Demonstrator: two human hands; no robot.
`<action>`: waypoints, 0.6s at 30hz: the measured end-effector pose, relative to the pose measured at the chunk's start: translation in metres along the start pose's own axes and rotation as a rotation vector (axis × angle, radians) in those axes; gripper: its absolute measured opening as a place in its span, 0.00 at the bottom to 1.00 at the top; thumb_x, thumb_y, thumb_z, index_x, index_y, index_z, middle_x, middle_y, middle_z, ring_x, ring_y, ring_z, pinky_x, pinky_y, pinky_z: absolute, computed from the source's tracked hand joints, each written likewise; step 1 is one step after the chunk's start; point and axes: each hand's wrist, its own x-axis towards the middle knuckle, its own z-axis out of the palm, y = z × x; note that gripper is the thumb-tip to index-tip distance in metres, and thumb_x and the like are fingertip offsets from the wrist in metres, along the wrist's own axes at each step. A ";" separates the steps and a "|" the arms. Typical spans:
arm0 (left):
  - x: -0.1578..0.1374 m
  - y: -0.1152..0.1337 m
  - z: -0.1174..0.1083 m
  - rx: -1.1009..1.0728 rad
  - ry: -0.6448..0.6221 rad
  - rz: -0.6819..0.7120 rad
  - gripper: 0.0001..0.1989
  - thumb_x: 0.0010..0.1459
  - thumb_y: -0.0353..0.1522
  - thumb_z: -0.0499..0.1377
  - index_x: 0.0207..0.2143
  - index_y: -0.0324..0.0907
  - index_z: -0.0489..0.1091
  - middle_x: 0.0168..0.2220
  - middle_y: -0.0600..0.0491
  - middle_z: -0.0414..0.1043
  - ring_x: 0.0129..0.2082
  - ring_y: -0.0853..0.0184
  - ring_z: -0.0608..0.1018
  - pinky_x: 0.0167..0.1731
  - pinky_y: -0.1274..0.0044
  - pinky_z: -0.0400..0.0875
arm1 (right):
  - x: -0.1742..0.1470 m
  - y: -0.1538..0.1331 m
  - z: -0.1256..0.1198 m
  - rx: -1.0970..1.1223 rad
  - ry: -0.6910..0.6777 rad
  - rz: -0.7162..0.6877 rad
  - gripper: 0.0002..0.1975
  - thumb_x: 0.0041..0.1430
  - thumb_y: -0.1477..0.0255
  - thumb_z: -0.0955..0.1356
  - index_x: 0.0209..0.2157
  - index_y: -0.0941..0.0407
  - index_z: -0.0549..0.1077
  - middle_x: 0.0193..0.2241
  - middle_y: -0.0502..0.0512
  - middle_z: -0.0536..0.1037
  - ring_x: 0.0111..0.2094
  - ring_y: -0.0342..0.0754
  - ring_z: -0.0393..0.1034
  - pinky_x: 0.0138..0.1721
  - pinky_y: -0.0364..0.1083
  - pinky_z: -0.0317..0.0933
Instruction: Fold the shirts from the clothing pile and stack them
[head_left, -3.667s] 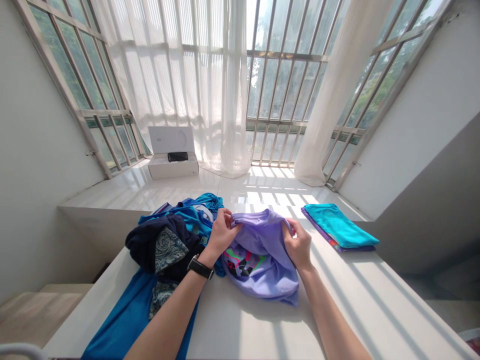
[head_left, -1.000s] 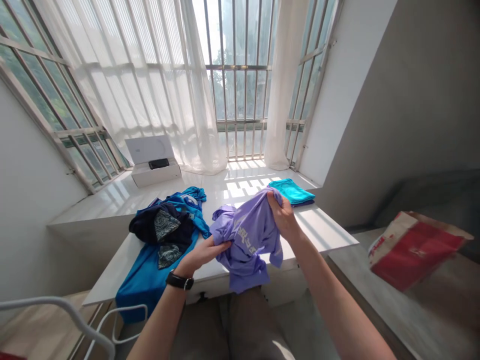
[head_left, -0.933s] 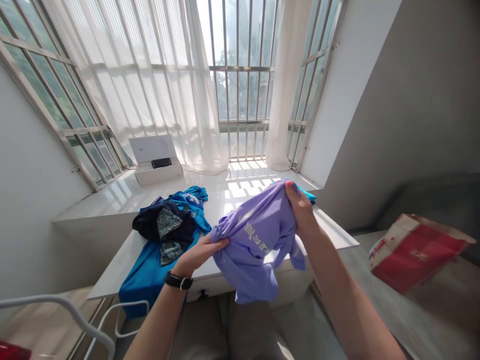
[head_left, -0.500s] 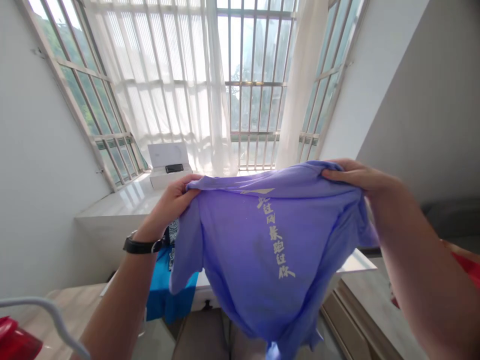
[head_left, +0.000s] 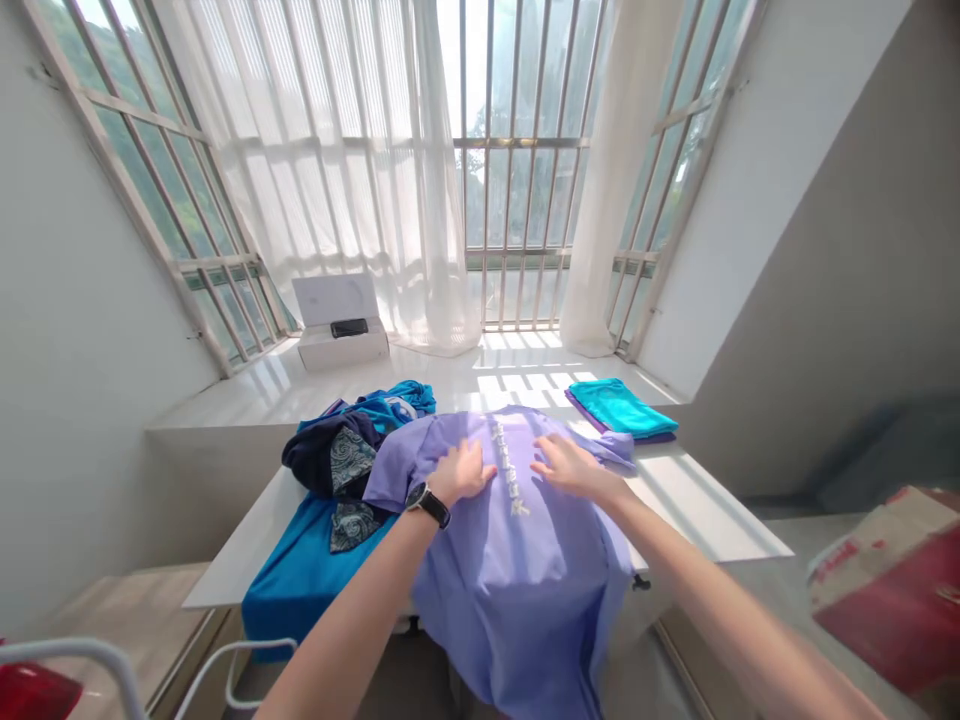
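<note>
A lavender T-shirt point(head_left: 517, 560) with a column of pale printed characters lies spread on the white table point(head_left: 697, 510). Its lower part hangs over the front edge. My left hand point(head_left: 463, 470), below a wrist with a black watch point(head_left: 429, 503), rests on the cloth left of the print, fingers apart. On the other side of the print, my right hand point(head_left: 566, 465) lies on the shirt with its fingers spread. Neither hand grips the fabric. The shirt's left sleeve reaches a heap of dark and blue clothes point(head_left: 360, 440).
Folded turquoise and purple clothes point(head_left: 622, 407) sit at the back right. A blue garment point(head_left: 300, 570) drapes over the table's left front edge. On the sill stands an open white box point(head_left: 341, 345) holding a black object. A red and beige box point(head_left: 892, 590) is at the right.
The T-shirt, held up by both hands before, has come down onto the table. Both hands have let go of its edge and moved inward onto the cloth.
</note>
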 end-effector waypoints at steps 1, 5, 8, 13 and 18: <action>-0.001 0.002 0.014 0.002 -0.042 -0.012 0.26 0.66 0.46 0.54 0.57 0.37 0.69 0.57 0.34 0.71 0.56 0.42 0.73 0.53 0.52 0.70 | -0.011 -0.002 0.017 0.006 -0.051 -0.003 0.18 0.65 0.58 0.67 0.50 0.53 0.77 0.48 0.60 0.81 0.47 0.56 0.75 0.50 0.50 0.64; 0.014 -0.002 0.046 -0.013 -0.165 -0.081 0.39 0.66 0.53 0.46 0.72 0.43 0.50 0.74 0.35 0.42 0.72 0.33 0.46 0.61 0.37 0.46 | -0.028 0.001 0.064 -0.049 -0.107 0.138 0.33 0.68 0.51 0.61 0.65 0.58 0.66 0.64 0.72 0.68 0.63 0.68 0.63 0.60 0.60 0.55; 0.038 -0.007 0.050 -0.047 -0.241 -0.109 0.43 0.65 0.56 0.42 0.74 0.43 0.43 0.76 0.38 0.32 0.73 0.35 0.37 0.64 0.39 0.38 | -0.018 0.008 0.079 -0.065 -0.103 0.194 0.37 0.69 0.49 0.58 0.71 0.56 0.57 0.71 0.71 0.55 0.70 0.71 0.49 0.66 0.64 0.44; 0.078 -0.016 0.049 -0.045 -0.271 -0.112 0.44 0.64 0.57 0.42 0.74 0.44 0.41 0.76 0.40 0.28 0.73 0.36 0.35 0.64 0.39 0.37 | 0.018 0.020 0.085 -0.049 -0.112 0.210 0.37 0.69 0.50 0.58 0.72 0.55 0.55 0.72 0.69 0.53 0.71 0.70 0.45 0.68 0.64 0.40; 0.109 -0.029 0.052 -0.017 -0.287 -0.078 0.45 0.64 0.59 0.39 0.75 0.45 0.40 0.76 0.39 0.30 0.73 0.38 0.35 0.65 0.40 0.36 | 0.052 0.034 0.089 -0.006 -0.109 0.205 0.37 0.69 0.49 0.57 0.72 0.54 0.54 0.73 0.66 0.51 0.72 0.67 0.42 0.69 0.62 0.38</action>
